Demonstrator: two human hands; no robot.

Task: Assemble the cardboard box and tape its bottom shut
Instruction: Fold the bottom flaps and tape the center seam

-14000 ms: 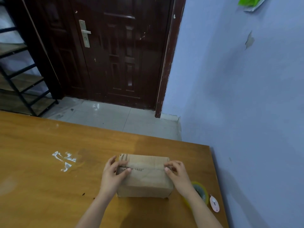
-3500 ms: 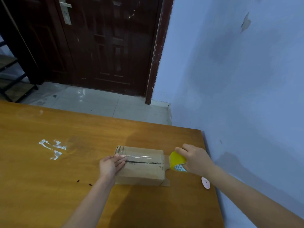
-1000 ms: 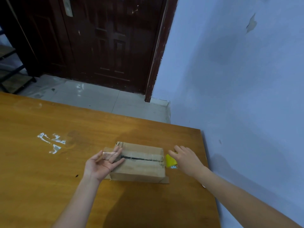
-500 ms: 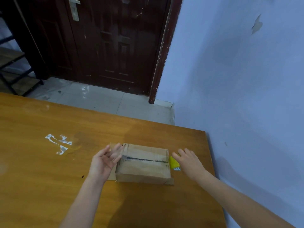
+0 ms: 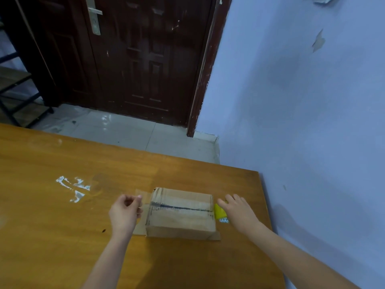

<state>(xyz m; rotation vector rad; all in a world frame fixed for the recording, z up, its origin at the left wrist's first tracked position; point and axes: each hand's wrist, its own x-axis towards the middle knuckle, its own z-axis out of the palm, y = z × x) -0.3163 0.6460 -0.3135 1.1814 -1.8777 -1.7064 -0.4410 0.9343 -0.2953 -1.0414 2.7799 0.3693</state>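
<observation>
Left hand (image 5: 124,213) pinches tape (image 5: 140,192) (roll (image 5: 220,211) half-hidden).

Home room, wooden door (image 5: 133,59) (scuffed), table (image 5: 52,226)

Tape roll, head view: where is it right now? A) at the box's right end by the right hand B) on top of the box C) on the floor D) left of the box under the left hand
A: the yellow tape roll sits at the right end of the cardboard box, partly covered by the right hand.

Brown cardboard box (image 5: 181,213) with a dark seam line; yellow tape roll (image 5: 219,211); orange-brown wooden table (image 5: 62,236) smeared with white patches (image 5: 73,187).
</observation>
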